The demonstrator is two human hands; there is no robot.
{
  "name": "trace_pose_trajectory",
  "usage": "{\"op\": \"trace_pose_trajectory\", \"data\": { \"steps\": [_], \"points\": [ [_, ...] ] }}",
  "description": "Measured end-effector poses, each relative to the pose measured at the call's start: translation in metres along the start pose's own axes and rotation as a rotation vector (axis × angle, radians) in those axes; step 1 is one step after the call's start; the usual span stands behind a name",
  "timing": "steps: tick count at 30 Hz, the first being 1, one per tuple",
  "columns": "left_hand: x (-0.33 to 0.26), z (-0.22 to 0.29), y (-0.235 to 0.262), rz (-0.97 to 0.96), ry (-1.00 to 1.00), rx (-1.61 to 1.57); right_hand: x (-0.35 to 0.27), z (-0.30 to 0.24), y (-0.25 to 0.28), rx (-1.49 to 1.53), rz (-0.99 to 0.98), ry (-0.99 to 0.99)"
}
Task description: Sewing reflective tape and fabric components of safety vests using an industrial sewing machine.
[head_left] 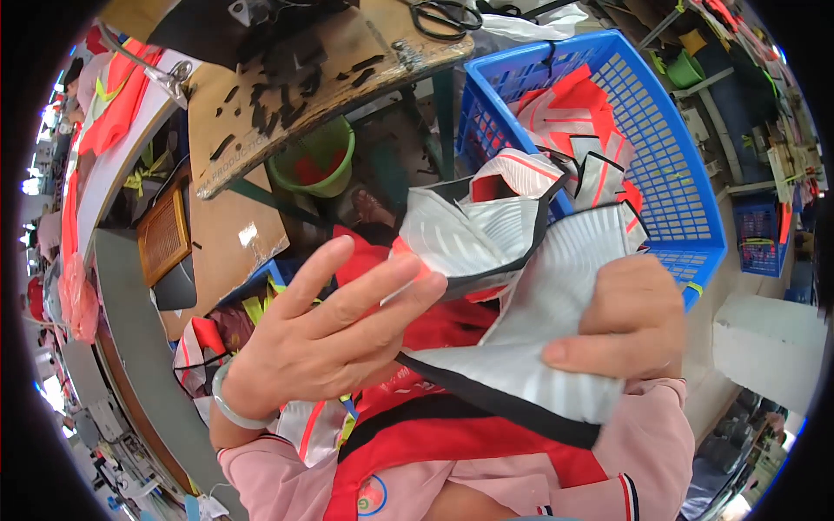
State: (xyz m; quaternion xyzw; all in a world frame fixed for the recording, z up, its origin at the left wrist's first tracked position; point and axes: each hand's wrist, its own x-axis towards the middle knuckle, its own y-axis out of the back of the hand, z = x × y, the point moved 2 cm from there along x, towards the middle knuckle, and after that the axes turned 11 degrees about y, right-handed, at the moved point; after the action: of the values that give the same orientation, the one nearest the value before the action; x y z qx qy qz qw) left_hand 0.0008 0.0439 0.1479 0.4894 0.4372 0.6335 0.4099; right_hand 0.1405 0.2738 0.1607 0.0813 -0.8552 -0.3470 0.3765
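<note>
Over my lap lies a silver-grey fabric piece (556, 295) with a black bound edge, its near end raised. My right hand (625, 321) is closed on its right side, the thumb pressing on the grey face. My left hand (339, 326) is held above the lap with its fingers apart. Its fingertips overlap a small orange patch by a folded silver-grey piece (469, 230); whether they touch it I cannot tell. Beneath the cloth shows a red apron (400, 451).
A blue plastic basket (678, 182) at the right holds orange and grey fabric pieces (573, 113). Ahead, a worn table (252, 143) carries black scraps and scissors (443, 19). Under it stands a green bucket (334, 178). More trimmed cloth (198, 347) lies at my left.
</note>
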Motion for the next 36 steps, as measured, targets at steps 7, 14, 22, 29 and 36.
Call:
{"op": "trace_pose_trajectory", "data": {
  "steps": [7,14,22,29,36],
  "points": [
    [-0.030,-0.016,-0.034,-0.206,-0.126,-0.009,-0.017,0.035,-0.028,0.353,-0.144,-0.176],
    [-0.071,-0.020,-0.051,-0.211,0.065,-0.377,-0.181,0.212,-0.027,-0.401,-0.165,-1.062],
    [-0.074,-0.011,-0.058,-0.214,0.182,-0.320,-0.296,0.326,-0.063,-0.526,-0.017,-1.218],
    [-0.072,-0.005,-0.054,-0.212,0.234,-0.296,-0.309,0.387,-0.095,-0.116,-0.239,-1.085],
    [-0.064,0.006,-0.045,-0.147,0.098,-0.415,-0.311,0.350,-0.066,-0.572,-0.124,-1.155]
  ]
}}
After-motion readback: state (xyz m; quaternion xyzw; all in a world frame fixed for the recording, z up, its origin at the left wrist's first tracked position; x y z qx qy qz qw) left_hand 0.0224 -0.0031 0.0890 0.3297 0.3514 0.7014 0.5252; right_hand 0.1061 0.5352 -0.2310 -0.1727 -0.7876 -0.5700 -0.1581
